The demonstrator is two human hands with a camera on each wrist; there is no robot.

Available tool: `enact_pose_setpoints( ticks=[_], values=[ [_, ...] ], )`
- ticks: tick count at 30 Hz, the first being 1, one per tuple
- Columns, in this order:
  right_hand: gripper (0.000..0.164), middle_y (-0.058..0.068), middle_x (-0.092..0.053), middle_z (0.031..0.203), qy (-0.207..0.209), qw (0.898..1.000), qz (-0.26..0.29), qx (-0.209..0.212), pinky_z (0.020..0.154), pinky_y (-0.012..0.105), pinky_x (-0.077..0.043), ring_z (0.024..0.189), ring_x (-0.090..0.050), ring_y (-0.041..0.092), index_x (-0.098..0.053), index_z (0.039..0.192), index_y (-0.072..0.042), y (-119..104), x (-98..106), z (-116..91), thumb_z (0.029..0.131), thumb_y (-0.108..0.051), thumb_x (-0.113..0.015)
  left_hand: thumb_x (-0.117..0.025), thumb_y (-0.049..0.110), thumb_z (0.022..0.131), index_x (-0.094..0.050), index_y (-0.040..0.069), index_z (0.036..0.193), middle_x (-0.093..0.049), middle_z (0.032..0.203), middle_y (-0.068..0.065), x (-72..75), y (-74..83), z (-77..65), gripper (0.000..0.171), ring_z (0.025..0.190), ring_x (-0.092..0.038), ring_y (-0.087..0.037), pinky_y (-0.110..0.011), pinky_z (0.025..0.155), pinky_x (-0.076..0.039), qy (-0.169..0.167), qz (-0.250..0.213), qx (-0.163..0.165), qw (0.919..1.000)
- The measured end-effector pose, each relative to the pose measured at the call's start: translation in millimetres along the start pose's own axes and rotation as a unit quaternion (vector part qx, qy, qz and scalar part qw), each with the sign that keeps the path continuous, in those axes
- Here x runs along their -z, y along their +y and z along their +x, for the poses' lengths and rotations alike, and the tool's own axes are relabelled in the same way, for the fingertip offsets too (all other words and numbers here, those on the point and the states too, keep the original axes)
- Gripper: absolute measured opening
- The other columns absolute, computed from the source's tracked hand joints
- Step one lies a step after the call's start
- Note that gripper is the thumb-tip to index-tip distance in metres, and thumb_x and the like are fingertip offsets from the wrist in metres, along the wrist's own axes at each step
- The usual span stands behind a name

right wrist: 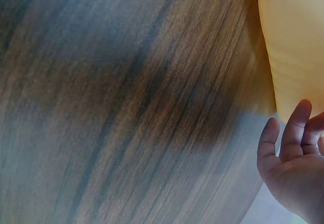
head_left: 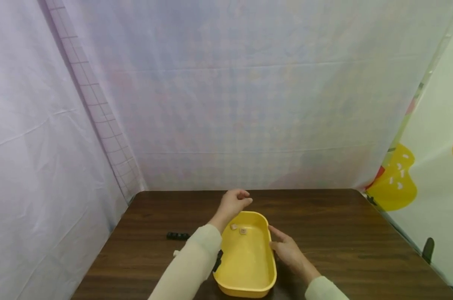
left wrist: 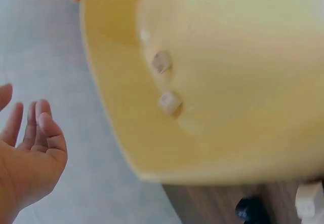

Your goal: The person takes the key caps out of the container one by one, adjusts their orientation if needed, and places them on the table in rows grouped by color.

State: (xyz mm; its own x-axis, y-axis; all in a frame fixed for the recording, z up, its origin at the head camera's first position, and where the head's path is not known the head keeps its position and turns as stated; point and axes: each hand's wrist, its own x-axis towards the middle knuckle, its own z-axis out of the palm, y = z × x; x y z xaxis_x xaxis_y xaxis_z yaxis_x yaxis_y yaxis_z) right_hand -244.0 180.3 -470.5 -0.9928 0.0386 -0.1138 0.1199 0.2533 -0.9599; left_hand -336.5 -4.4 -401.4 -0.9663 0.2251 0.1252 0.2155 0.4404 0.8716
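A yellow plastic tub [head_left: 249, 254] stands on the table, with two small pale cubes [left wrist: 170, 103] lying inside near its far end. Above that far end my left hand [head_left: 232, 206] hovers, fingers loosely bent and nothing between them. The left wrist view shows the same hand beside the tub's wall, its palm bare. On the tub's right side rests my right hand [head_left: 290, 252], fingers extended along the outer wall and thumb at the rim. In the right wrist view those fingers [right wrist: 296, 127] lie relaxed against the yellow wall.
Left of the tub lies a black bar-shaped object [head_left: 177, 236] with pale marks. A white cube [left wrist: 309, 201] sits nearby, partly hidden by my left sleeve in the head view. The dark wooden table [head_left: 342, 233] ends at a pale hanging cloth [head_left: 249, 104].
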Motion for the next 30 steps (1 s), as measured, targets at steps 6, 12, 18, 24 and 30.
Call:
enact_pose_setpoints(
  ticks=[6, 12, 18, 24, 30],
  values=[
    [0.061, -0.001, -0.043, 0.055, -0.008, 1.0, -0.002, 0.008, 0.044, 0.022, -0.033, 0.044, -0.034, 0.009, -0.041, 0.149, -0.001, 3, -2, 1, 0.089, 0.002, -0.052, -0.074, 0.015, 0.091, -0.071, 0.007, 0.109, -0.068, 0.108, -0.006, -19.5, -13.4, 2.0, 0.021, 0.097, -0.063, -0.022, -0.037, 0.083, -0.053, -0.043, 0.054, 0.01, 0.9976],
    [0.062, 0.0, -0.046, 0.058, -0.002, 1.0, -0.004, 0.01, 0.045, 0.022, -0.035, 0.046, -0.037, 0.01, -0.042, 0.149, -0.001, 2, -3, 1, 0.088, 0.003, -0.053, -0.076, 0.012, 0.087, -0.073, 0.003, 0.108, -0.069, 0.109, -0.01, -23.7, -29.6, 1.2, 0.023, 0.1, -0.063, -0.027, -0.039, 0.087, -0.052, -0.037, 0.087, 0.03, 0.9951],
    [0.062, 0.002, -0.047, 0.062, 0.008, 1.0, -0.005, 0.01, 0.044, 0.022, -0.033, 0.045, -0.035, 0.009, -0.042, 0.149, -0.002, 3, -2, 0, 0.087, 0.003, -0.054, -0.077, 0.007, 0.082, -0.071, 0.001, 0.096, -0.068, 0.091, -0.008, -30.0, -36.5, -6.1, 0.016, 0.076, -0.063, -0.02, -0.033, 0.07, -0.053, -0.05, 0.09, 0.063, 0.9927],
    [0.062, 0.002, -0.047, 0.062, 0.01, 1.0, -0.002, 0.012, 0.044, 0.021, -0.033, 0.045, -0.035, 0.009, -0.043, 0.148, -0.001, 4, -3, 1, 0.087, 0.004, -0.053, -0.08, 0.006, 0.077, -0.063, 0.006, 0.07, -0.056, 0.065, -0.001, -35.9, -36.7, -11.2, 0.019, 0.059, -0.051, -0.015, -0.029, 0.056, -0.045, -0.05, 0.181, 0.063, 0.9802],
    [0.061, 0.003, -0.05, 0.063, 0.013, 1.0, -0.011, 0.013, 0.044, 0.022, -0.033, 0.046, -0.036, 0.01, -0.044, 0.147, -0.001, 2, -3, -2, 0.088, 0.002, -0.056, -0.079, 0.001, 0.074, -0.057, 0.008, 0.059, -0.052, 0.06, -0.001, -36.8, -38.4, -12.7, 0.027, 0.057, -0.045, -0.018, -0.031, 0.055, -0.042, -0.046, 0.242, 0.086, 0.9654]
  ],
)
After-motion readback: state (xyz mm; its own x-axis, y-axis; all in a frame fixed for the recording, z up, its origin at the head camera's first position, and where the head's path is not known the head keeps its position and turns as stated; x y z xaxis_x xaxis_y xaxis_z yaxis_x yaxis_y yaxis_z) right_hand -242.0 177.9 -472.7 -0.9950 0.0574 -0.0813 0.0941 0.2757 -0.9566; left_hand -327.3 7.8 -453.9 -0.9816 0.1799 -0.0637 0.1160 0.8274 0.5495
